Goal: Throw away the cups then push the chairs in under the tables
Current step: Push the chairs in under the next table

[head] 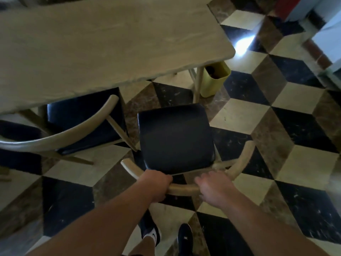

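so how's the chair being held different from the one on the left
The held chair stands clear of the table, seat fully showing; the left chair has its seat partly under the tabletop. The left hand and right hand grip the held chair's backrest; nobody touches the left chair. Both have dark seats and curved pale wood backs.

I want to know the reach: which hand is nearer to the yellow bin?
Right. The right hand grips the chair back below the yellow bin; the left hand grips further left.
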Motion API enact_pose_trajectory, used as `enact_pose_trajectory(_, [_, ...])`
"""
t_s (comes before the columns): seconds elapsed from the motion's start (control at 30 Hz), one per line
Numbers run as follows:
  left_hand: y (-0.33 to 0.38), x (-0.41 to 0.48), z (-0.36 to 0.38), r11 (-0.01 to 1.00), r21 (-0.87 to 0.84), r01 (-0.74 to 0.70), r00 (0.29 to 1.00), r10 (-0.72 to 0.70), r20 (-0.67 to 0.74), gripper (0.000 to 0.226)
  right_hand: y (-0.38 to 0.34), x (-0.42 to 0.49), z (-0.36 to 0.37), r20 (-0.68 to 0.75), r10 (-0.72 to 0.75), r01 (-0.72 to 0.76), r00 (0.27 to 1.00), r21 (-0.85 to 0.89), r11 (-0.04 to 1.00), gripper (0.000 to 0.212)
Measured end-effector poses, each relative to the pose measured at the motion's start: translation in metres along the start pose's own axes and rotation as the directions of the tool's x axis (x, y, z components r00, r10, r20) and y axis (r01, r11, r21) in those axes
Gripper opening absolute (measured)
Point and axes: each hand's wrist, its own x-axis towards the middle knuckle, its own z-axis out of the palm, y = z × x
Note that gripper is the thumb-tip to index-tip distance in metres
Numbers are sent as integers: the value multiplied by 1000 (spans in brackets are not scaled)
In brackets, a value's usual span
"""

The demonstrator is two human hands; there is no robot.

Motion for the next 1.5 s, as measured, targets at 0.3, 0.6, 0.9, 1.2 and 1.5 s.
enact_pose_trajectory(0.3, [-72,18,-42,1000,12,5,975,-3,-224,24,27,82,-52,-10,19,-20,1000,-38,999,28])
enact_pose_trajectory(0.6, [-99,60,-103,995,-32,90,960,-95,-265,33,101,142,-95,-17,-28,26,999,-97,995,32])
enact_pose_trajectory(0.9, [-123,94,-146,991,-30,130,956,-134,-262,34,137,190,-130,-22,-62,60,998,-91,994,31])
enact_pose_trajectory(1.2, [-154,102,-173,989,-22,147,956,-148,-254,36,142,227,-143,-48,-97,93,994,-92,991,31])
enact_pose_trajectory(1.5, [-172,89,-165,986,14,168,936,-156,-316,34,120,240,-147,-23,-85,82,996,-103,991,27])
